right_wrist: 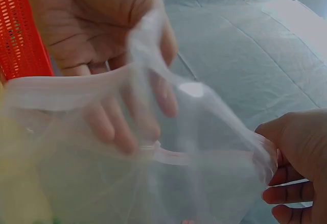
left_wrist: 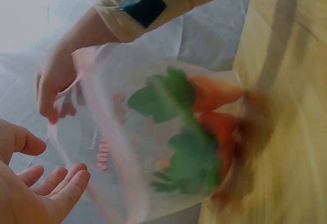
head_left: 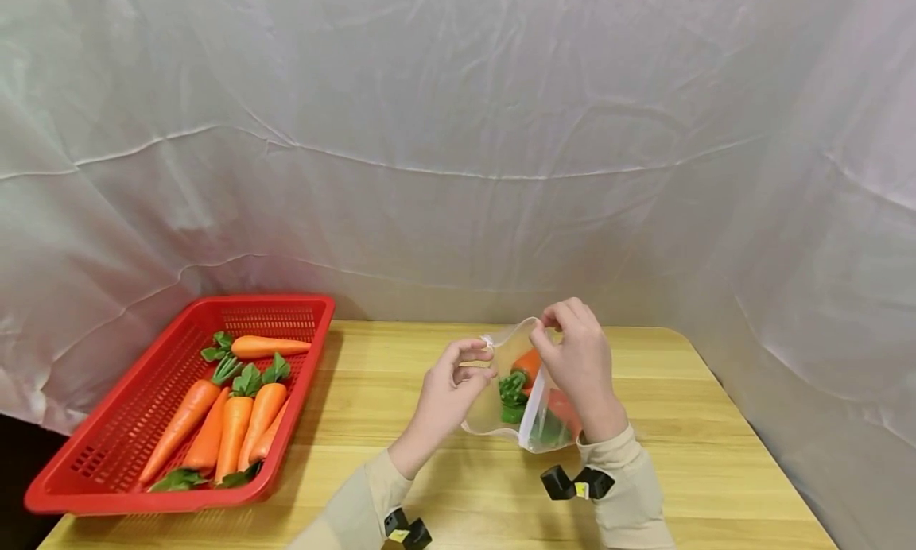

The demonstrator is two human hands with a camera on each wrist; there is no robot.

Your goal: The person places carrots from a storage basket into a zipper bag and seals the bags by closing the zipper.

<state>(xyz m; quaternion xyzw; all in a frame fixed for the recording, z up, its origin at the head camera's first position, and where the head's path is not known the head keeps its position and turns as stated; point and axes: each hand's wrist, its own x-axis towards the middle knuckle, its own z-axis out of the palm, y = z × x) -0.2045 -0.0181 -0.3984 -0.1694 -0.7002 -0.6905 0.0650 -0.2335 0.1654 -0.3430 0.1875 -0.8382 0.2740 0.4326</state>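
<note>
A clear zip bag point(head_left: 533, 411) with a white zip strip stands over the table, its mouth spread apart. Inside it are carrots with green leafy tops; the left wrist view shows orange carrot bodies point(left_wrist: 217, 94) through the plastic. My right hand point(head_left: 581, 363) pinches the bag's rim between thumb and fingers, also visible in the right wrist view. At the opposite side of the mouth, my left hand point(head_left: 445, 387) is held with fingers spread and gently bent. In the left wrist view that left hand point(left_wrist: 38, 188) grips nothing, beside the bag's opening.
A red perforated plastic basket point(head_left: 179, 500) sits at the table's left, holding several carrots point(head_left: 236, 427) with green tops. Beneath everything is a wood-grain table point(head_left: 372, 375). Grey cloth point(head_left: 458, 216) hangs behind and at both sides.
</note>
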